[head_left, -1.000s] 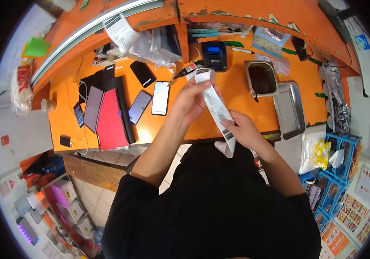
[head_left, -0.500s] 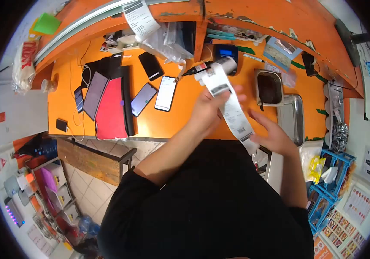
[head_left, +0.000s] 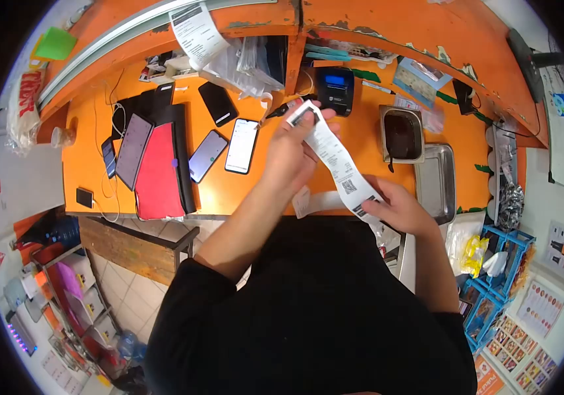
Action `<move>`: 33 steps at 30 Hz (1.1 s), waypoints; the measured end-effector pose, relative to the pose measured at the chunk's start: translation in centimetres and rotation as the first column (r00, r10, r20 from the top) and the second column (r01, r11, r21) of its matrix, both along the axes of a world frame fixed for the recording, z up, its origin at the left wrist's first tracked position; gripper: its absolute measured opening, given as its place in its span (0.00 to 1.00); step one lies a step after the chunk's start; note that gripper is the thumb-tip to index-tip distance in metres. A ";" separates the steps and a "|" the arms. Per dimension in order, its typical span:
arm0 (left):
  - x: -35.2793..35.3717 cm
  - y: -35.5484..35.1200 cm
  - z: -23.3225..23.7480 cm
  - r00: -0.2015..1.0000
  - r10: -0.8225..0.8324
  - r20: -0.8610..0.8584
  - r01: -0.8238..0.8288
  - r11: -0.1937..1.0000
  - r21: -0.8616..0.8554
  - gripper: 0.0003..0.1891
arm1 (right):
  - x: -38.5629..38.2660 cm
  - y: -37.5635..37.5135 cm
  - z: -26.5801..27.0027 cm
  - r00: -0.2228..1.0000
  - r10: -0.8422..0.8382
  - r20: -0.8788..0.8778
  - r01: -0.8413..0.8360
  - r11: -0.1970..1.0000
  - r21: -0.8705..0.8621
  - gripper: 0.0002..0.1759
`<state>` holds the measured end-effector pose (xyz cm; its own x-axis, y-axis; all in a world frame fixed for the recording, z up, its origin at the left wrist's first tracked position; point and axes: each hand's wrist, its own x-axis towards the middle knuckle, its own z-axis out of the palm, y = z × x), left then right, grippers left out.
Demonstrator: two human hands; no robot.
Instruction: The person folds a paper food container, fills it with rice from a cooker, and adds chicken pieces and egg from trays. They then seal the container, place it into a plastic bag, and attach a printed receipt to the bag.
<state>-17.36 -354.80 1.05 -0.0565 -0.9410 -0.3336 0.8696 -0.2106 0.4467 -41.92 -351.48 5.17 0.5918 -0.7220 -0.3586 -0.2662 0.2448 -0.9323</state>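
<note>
A long printed receipt [head_left: 332, 156] stretches between my hands over the front of the orange desk, its QR code facing up. My left hand [head_left: 288, 155] pinches the upper end, thumb on the printed side. At the lower end, my right hand [head_left: 397, 205] grips the paper between thumb and fingers. Another white paper strip [head_left: 328, 201] shows beneath the receipt by the desk edge. Just beyond my left fingers sits a black receipt printer [head_left: 334, 99] with a lit blue screen. A black marker [head_left: 282, 108] is partly hidden behind my left hand.
Several phones lie on the desk [head_left: 219, 187], including one with a white screen [head_left: 241, 146]. A red folder [head_left: 159, 168] is at left. On the right are a metal container of dark sauce [head_left: 402, 135] and a metal tray [head_left: 435, 181]. Another receipt [head_left: 197, 34] hangs from the shelf.
The receipt is clear of the printer now and pulled straighter between both hands. My left hand has moved left, and my right hand has closed on the lower end. The view has shifted slightly.
</note>
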 end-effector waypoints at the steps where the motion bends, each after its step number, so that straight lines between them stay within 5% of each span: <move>1: -1.1 0.3 0.7 1.000 -0.014 -0.010 0.015 1.000 0.010 0.12 | 1.4 -0.7 0.0 1.000 -0.012 -0.002 0.012 1.000 -0.004 0.21; 4: -0.4 -1.2 0.5 0.996 0.067 0.064 -0.065 0.997 -0.028 0.10 | 3.8 -1.3 -0.3 0.994 -0.087 -0.071 0.103 0.957 0.271 0.17; 6: 1.9 -1.9 1.3 0.975 0.188 0.118 -0.176 0.978 -0.108 0.08 | 3.3 -2.0 0.2 0.990 -0.057 -0.130 0.086 0.970 0.226 0.17; 10: 3.9 -0.4 -1.9 0.992 0.089 0.087 -0.084 0.995 -0.057 0.09 | 1.3 -3.4 0.1 0.971 0.058 -0.234 -0.007 0.977 0.213 0.19; 13: 4.3 0.5 -3.9 0.913 0.275 0.302 -0.294 0.956 0.017 0.12 | 1.2 -3.8 0.8 0.949 0.074 -0.308 0.005 0.968 0.249 0.19; 14: 3.8 1.4 -2.2 0.436 0.502 0.747 -0.371 0.857 -0.359 0.16 | 0.9 -3.8 0.5 0.921 0.122 -0.370 -0.084 0.989 0.119 0.19; 15: 3.3 2.4 -0.7 -0.238 0.633 0.737 -0.167 0.721 -0.673 0.20 | 0.6 -3.8 0.3 0.884 0.162 -0.439 -0.182 0.983 -0.004 0.19; 16: 2.7 3.4 0.4 -0.017 0.726 0.687 0.033 0.688 -0.725 0.20 | 0.7 -3.7 0.4 0.903 0.165 -0.397 -0.191 0.981 -0.028 0.19; 17: 2.5 3.9 2.5 0.013 0.710 0.704 0.362 0.653 -0.665 0.20 | 0.8 -3.8 1.0 0.900 0.164 -0.404 -0.186 0.982 -0.016 0.19; 19: 0.5 4.5 4.5 -0.135 0.595 0.793 0.624 0.672 -0.399 0.16 | 1.6 -4.2 2.5 0.774 0.306 -0.554 -0.425 0.900 -0.098 0.17; 22: 0.3 3.8 2.6 -0.188 0.393 0.900 0.707 0.690 -0.154 0.08 | 2.9 -3.9 4.8 0.805 0.280 -0.524 -0.390 0.914 -0.111 0.16; 26: 0.1 4.3 1.6 -0.021 0.401 0.916 0.691 0.667 -0.277 0.06 | 3.6 -3.3 4.6 0.867 0.228 -0.444 -0.290 0.954 -0.077 0.16; 28: -0.2 4.6 0.2 0.358 0.010 0.934 0.550 0.806 -0.220 0.08 | 3.3 -3.3 3.4 0.907 0.184 -0.379 -0.292 0.923 -0.251 0.17; 29: -0.6 4.7 -0.7 0.360 0.016 0.933 0.549 0.805 -0.225 0.08 | 3.3 -2.9 1.9 0.906 0.183 -0.381 -0.293 0.921 -0.255 0.17; 31: -1.9 5.2 -2.4 0.657 -0.078 0.750 0.320 0.929 -0.183 0.08 | 3.7 -1.7 -0.3 0.983 0.010 -0.184 -0.066 0.952 -0.300 0.18; 33: -1.8 5.7 -2.0 0.676 -0.058 0.735 0.290 0.937 -0.193 0.09 | 4.1 -0.9 -0.1 0.986 -0.023 -0.163 -0.006 0.985 -0.175 0.18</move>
